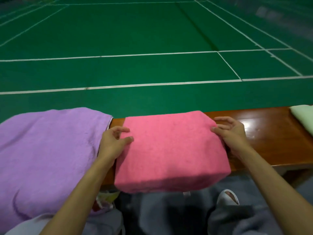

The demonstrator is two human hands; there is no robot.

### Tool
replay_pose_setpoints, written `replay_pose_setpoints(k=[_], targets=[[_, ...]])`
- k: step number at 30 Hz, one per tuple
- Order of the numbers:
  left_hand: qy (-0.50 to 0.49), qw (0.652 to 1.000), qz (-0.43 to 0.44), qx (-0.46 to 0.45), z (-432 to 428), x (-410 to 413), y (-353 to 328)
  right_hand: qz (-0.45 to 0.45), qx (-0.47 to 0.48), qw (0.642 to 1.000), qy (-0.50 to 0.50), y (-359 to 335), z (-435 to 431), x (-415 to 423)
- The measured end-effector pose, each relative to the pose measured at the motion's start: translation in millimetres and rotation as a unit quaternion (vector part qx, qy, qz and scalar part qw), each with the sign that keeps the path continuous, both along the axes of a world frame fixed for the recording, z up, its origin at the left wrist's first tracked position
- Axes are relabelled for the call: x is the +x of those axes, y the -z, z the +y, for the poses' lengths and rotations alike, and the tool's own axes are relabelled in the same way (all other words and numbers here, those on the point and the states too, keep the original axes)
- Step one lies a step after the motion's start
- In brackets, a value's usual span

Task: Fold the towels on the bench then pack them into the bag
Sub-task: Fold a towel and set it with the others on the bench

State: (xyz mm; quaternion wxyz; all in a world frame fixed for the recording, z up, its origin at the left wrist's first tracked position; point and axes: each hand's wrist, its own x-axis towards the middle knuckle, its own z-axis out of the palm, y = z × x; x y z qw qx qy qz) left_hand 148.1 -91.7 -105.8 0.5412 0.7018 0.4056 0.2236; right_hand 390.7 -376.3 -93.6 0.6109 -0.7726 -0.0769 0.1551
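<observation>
The folded pink towel (171,150) is lying on the wooden worktop (271,141) directly between your hands. Its far edge is running along the worktop's far edge, and its near edge is hanging over the near edge towards your legs.

Just outside your left hand (115,138), only a narrow strip of bare wood is separating the pink towel from the purple towel (50,150), which is spreading wide and also draping over the near edge. Outside your right hand (232,134) a long stretch of glossy wood is lying bare. It is running out to a pale green towel (303,116) at the far end, well apart from that hand. Beyond both hands the green court floor (152,31) is stretching away.

Your left hand is curling at the pink towel's left edge, thumb and forefinger pinching it, with the forearm coming in low from your side. Your right hand is sitting at the towel's right edge near the far corner. Its thumb tip is touching the cloth and its fingers are lifting loose and spread, gripping nothing.
</observation>
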Motion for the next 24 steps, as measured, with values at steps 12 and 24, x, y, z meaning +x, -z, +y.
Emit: replay_pose_setpoints(k=[12, 24], targets=[[0.291, 0.824, 0.228, 0.429, -62.2, 8.7, 24.0, -0.397, -0.382, 0.755, -0.355, 38.5, 55.0, -89.1], [0.181, 0.851, 0.31, 0.384, -53.3, -1.3, 32.5, -0.326, -0.489, 0.767, -0.259, 35.3, 11.1, -20.8]])
